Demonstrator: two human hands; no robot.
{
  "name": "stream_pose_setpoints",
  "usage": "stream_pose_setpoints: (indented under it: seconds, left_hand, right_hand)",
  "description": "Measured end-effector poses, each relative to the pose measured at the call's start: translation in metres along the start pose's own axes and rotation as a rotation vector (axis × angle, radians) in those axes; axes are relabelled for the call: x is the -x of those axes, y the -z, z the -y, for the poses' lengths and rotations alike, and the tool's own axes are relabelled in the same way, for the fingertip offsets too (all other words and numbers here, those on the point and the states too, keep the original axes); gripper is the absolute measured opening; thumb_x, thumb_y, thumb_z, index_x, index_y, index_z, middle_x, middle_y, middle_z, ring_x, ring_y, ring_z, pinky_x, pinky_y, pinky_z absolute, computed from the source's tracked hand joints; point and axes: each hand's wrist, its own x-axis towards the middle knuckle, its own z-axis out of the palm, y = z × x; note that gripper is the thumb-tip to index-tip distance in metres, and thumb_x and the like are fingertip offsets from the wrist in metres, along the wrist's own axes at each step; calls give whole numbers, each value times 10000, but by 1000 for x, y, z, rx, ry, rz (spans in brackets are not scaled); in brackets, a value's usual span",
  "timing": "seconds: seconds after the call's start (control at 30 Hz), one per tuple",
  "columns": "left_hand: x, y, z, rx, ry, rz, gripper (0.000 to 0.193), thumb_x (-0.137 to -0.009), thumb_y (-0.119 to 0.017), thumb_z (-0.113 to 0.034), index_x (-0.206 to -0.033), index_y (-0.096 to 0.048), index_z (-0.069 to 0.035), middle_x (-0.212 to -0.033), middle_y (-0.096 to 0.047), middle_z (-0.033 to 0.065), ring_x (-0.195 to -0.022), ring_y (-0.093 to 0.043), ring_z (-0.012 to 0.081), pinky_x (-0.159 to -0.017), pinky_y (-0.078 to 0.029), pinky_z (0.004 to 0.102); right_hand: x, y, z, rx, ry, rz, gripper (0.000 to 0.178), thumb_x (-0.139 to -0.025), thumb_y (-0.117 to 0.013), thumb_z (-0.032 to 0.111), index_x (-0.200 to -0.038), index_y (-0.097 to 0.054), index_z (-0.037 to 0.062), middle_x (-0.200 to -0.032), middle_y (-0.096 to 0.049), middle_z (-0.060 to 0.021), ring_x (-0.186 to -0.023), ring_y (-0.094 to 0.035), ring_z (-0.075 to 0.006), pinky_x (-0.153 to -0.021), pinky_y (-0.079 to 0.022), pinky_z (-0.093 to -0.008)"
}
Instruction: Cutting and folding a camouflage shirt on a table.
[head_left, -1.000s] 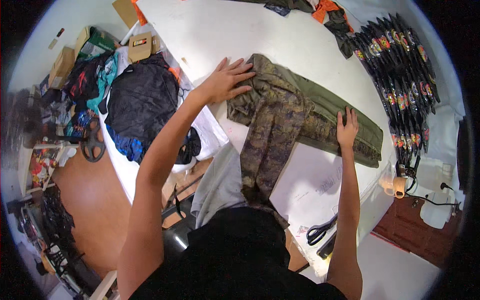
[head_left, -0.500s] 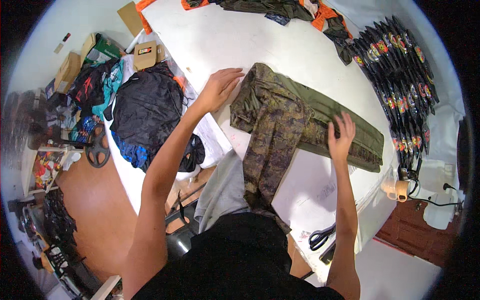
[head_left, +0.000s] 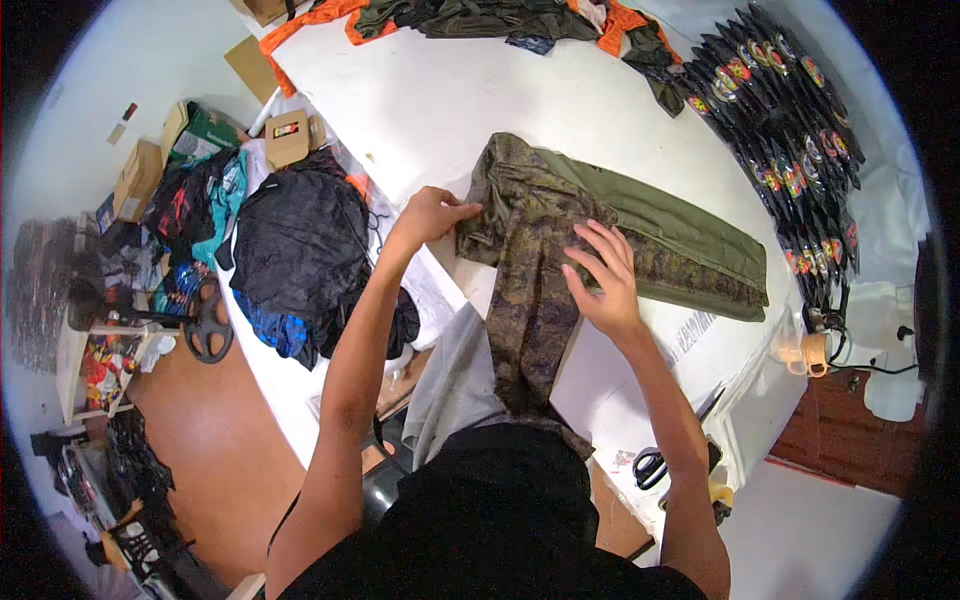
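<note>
Camouflage trousers (head_left: 545, 215) with plain olive panels lie on the white table (head_left: 430, 110). One leg stretches to the right, and the other hangs over the near edge toward my body. At the trousers' left edge, my left hand (head_left: 432, 216) has its fingers curled, with the fingertips pinched on the cloth. My right hand (head_left: 607, 285) is over the middle of the trousers, where the two legs part. Its fingers are spread and hold nothing; whether they touch the cloth I cannot tell.
Dark clothes (head_left: 300, 230) are heaped on a surface to the left. Scissors (head_left: 650, 467) lie by my right forearm. Black packaged items (head_left: 775, 150) line the right edge, near an orange mug (head_left: 812, 354). Orange and dark green garments (head_left: 480, 18) lie along the far edge.
My right hand has moved left, from the right-hand leg to the middle of the trousers. My left hand has come down, its outstretched fingers now curled at the trousers' left edge.
</note>
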Motion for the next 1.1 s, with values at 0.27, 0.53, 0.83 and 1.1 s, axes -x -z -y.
stream_pose_setpoints:
  seconds: [0.27, 0.53, 0.83, 1.1]
  left_hand:
    - [-1, 2, 5, 417, -92, 91, 256, -834, -686, -267, -747, -602, -42, -588, -610, 26, -460, -549, 81, -398, -390, 217]
    - [-5, 9, 7, 358, -96, 123, 249, -849, -674, -265, -770, -601, -41, -612, -607, 24, -503, -570, 93, -447, -443, 221]
    - [4, -8, 11, -119, -330, -334, 200, -767, -710, -157, -811, -604, 8, -669, -609, 110, -580, -605, 227, -532, -476, 339]
    - [35, -31, 7, -207, -713, -665, 116, -775, -686, -90, -859, -637, -28, -837, -596, 106, -761, -582, 290, -665, -475, 365]
  right_hand:
    - [19, 3, -7, -27, -111, 35, 167, -802, -668, 149, -945, -668, 61, -1203, -571, -93, -1210, -463, -280, -1030, -318, -475]
    - [24, 1, -5, -42, -122, 60, 159, -808, -664, 151, -940, -664, 62, -1202, -569, -93, -1208, -465, -282, -1030, -321, -464]
    - [22, 0, 3, -41, -120, 90, 165, -783, -683, 106, -934, -656, 46, -1192, -573, -102, -1192, -478, -295, -1006, -348, -442]
    - [35, -12, 53, -131, -131, 107, 183, -739, -734, 168, -824, -627, 46, -892, -615, -87, -842, -582, -274, -785, -419, -389]
